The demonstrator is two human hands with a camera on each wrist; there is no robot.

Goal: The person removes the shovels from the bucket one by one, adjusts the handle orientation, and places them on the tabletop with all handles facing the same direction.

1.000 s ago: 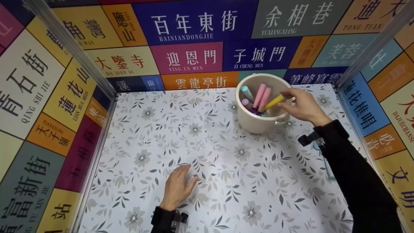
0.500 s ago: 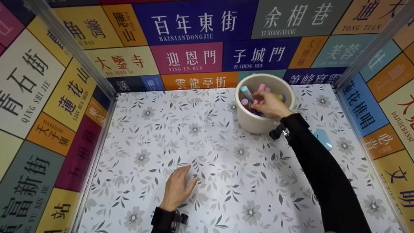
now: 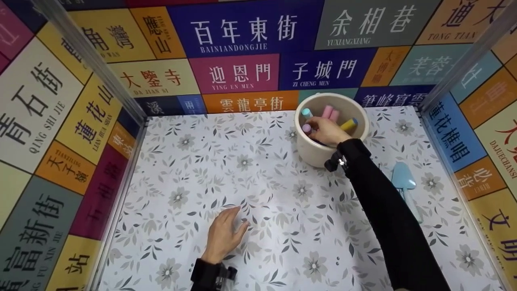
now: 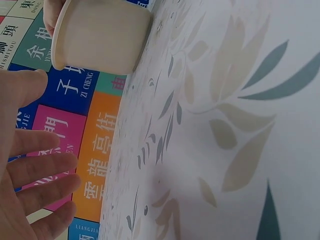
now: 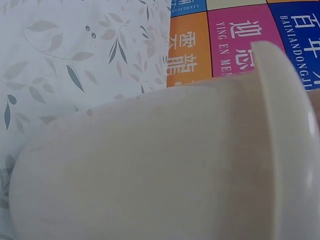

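Note:
My right hand (image 3: 329,131) reaches down into a cream bucket (image 3: 317,155) at the back right. Its fingertips are right at a lilac-ended marker (image 3: 306,129) near the left inner wall; I cannot tell whether they pinch it. Beside them lean a light-blue-ended marker (image 3: 306,112) and pink markers (image 3: 328,111). On the right side leans a yellow marker (image 3: 349,124) with a blue end. My left hand (image 3: 224,232) holds nothing, its fingers relaxed over the front of the patterned tabletop. In the right wrist view the bucket's wall (image 5: 150,165) hides most of the right hand.
A light-blue trowel-shaped tool (image 3: 403,176) lies right of the bucket, close to the right sleeve (image 3: 387,214). Panels with large characters (image 3: 242,28) wall in the back and both sides. A floral sheet (image 3: 242,182) covers the table.
The right hand has let go of the yellow marker, which now leans in the bucket. It has moved left past the pink markers to the lilac-ended one. The left hand has stayed put.

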